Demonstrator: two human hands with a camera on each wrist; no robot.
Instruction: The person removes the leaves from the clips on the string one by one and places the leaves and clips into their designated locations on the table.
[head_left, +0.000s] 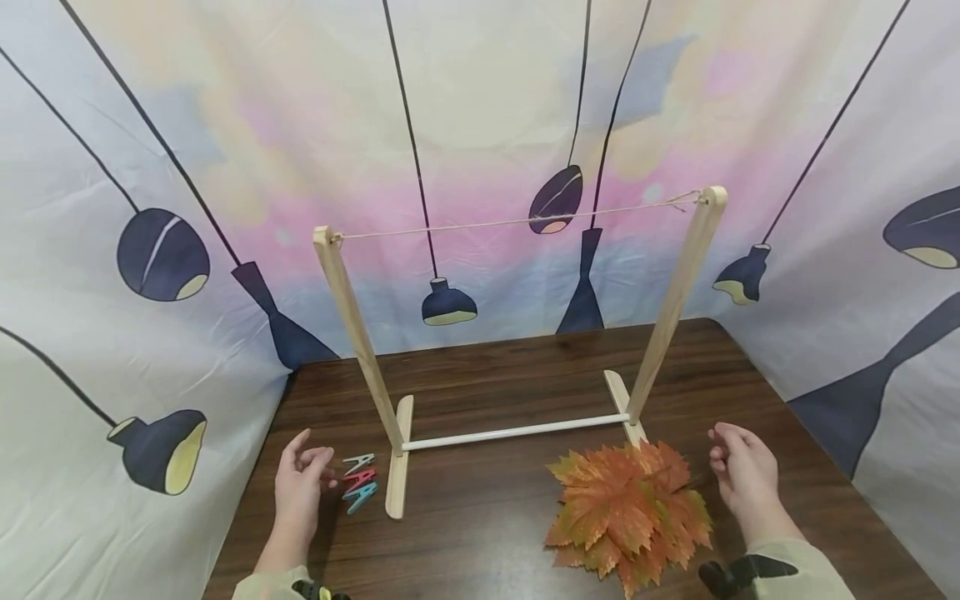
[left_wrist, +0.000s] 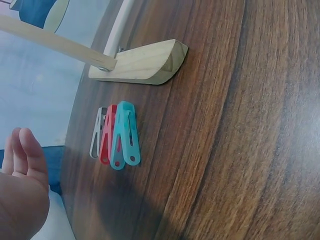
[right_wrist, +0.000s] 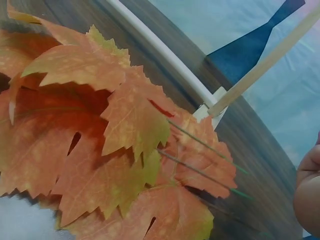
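Note:
My left hand (head_left: 300, 483) hovers at the left with fingers loosely bent and nothing in them. Just to its right lie a grey clothespin (head_left: 359, 460), a red clothespin (head_left: 360, 478) and a blue clothespin (left_wrist: 126, 135), side by side on the table. On the other side my right hand (head_left: 742, 471), also holding nothing, has its fingers loosely curled. To its left is a pile of orange artificial maple leaves (head_left: 626, 512), with thin green stems pointing toward that hand in the right wrist view. Between the hands stands a wooden frame (head_left: 360, 350) with a string (head_left: 465, 225) tied across its top.
A white rod (head_left: 517, 432) joins the frame's two flat wooden feet (head_left: 397, 483) low over the dark wood table (head_left: 465, 533). Behind and at both sides hangs a cloth backdrop (head_left: 495, 100) printed with lamps. The leaves overlap the right foot's front end in the head view.

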